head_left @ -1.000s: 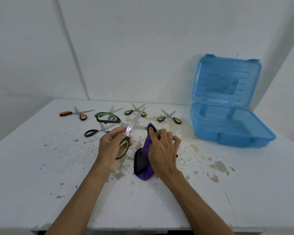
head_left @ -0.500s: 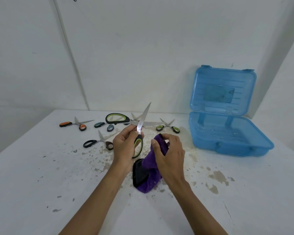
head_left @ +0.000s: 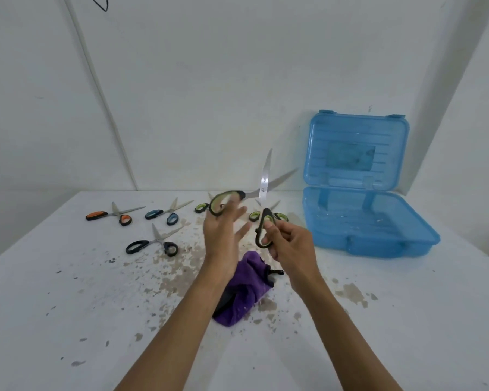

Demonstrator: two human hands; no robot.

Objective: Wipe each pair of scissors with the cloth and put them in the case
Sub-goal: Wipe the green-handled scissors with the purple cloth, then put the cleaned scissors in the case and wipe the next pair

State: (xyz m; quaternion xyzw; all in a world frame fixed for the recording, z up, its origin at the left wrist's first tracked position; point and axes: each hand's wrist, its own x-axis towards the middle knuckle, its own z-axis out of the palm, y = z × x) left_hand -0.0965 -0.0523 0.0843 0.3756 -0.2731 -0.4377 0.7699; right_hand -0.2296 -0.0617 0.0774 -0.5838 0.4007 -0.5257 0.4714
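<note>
While held above the tabletop (head_left: pixel 68 306): large green-handled scissors (head_left: pixel 263 189), blades splayed open, left of the case (head_left: pixel 378 246).
Right hand (head_left: pixel 288 244): clamped on the lower loop.
Left hand (head_left: pixel 223 230): fingers spread straight by the upper loop; contact unclear.
Handling: probably stiff, light, sharp-tipped; best taken by the loops.
Cloth (head_left: pixel 246 292): one, limp, on the tabletop.
Count: one pair in hand, five other pairs (head_left: pixel 137 246) lying; one case.

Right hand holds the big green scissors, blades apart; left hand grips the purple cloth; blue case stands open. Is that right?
Not quite. The left hand grips nothing: its fingers are spread, and the cloth lies on the table, as the head view shows. The right hand does hold the green scissors, blades apart, and the case stands open.
</note>
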